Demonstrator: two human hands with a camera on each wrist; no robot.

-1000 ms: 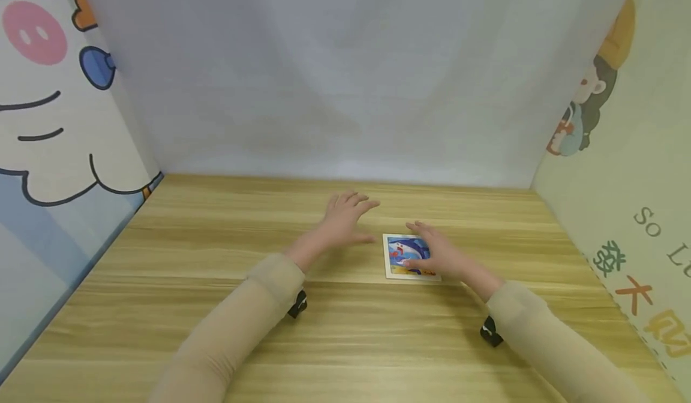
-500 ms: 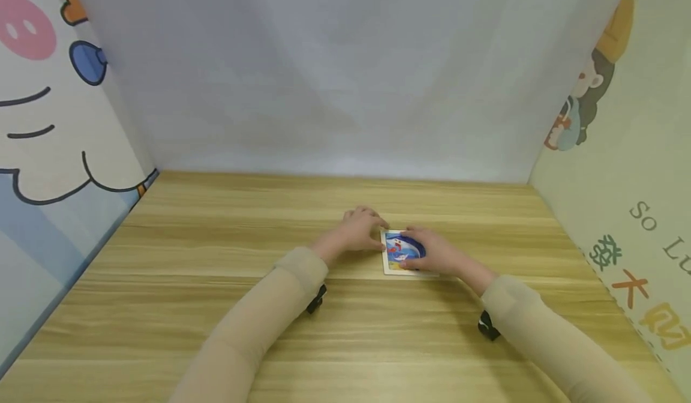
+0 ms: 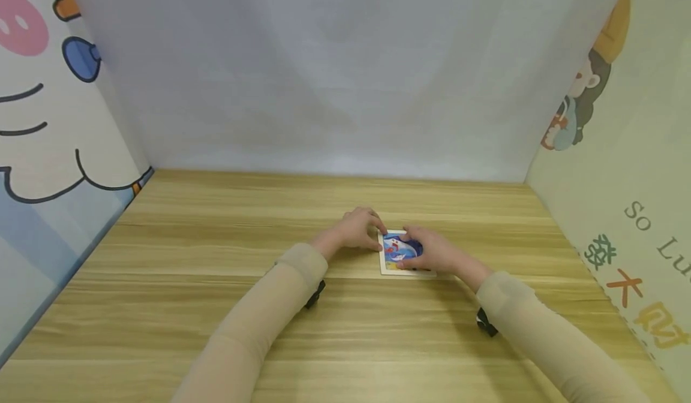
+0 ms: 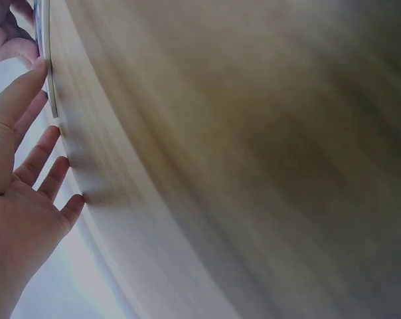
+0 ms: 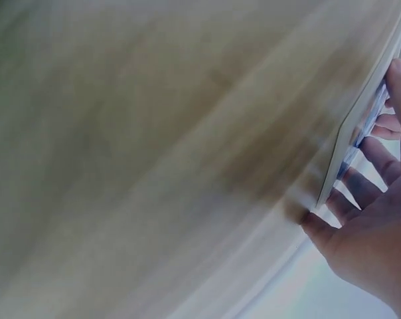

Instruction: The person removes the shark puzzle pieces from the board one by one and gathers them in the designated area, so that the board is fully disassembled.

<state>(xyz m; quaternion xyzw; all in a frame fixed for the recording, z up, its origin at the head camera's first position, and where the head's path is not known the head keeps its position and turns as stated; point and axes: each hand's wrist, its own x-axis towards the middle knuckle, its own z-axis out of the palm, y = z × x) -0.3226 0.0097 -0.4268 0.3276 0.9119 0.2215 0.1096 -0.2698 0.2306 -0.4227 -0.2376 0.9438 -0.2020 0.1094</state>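
Note:
A flat square picture board (image 3: 384, 265) with a white border lies on the wooden tabletop, its blue sea picture showing a whale or dolphin. At its left edge is my left hand (image 3: 356, 228), thumb and forefinger touching the border. In the left wrist view, that hand's thumb (image 4: 22, 93) meets the board's rim while the other fingers reach down to the tabletop. My right hand (image 3: 439, 253) rests over the right part of the picture, fingers spread, hiding much of it. The right wrist view shows the right fingertips (image 5: 370, 145) on the picture and the little finger beside the board (image 5: 333, 156).
The wooden table (image 3: 324, 343) extends around the board on all sides. A pale grey curtain (image 3: 345, 79) hangs behind its far edge. Cartoon-printed panels stand at the left (image 3: 48, 151) and right (image 3: 621, 181). Dark straps (image 3: 315, 295) sit at both wrists.
My left hand has come rightward from above the table to touch the board's left edge. My right hand has settled lower over the picture. The board looks unmoved; the view shifted slightly.

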